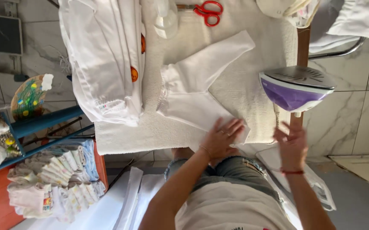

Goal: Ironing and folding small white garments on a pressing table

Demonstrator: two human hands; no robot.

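Left hand flat on small white garment; right hand free beside the iron.

Left hand (pixel 221 137), fingers spread, presses the near edge of the white long-sleeved garment (pixel 193 91) lying on the towel-covered board (pixel 244 81). Right hand (pixel 292 142) open, holding nothing, just below the purple-and-white iron (pixel 297 88) at the board's right edge. Stack of white clothes (pixel 103 55) on board's left; red scissors (pixel 208 11) at far end; folded laundry pile (pixel 54 183) lower left.
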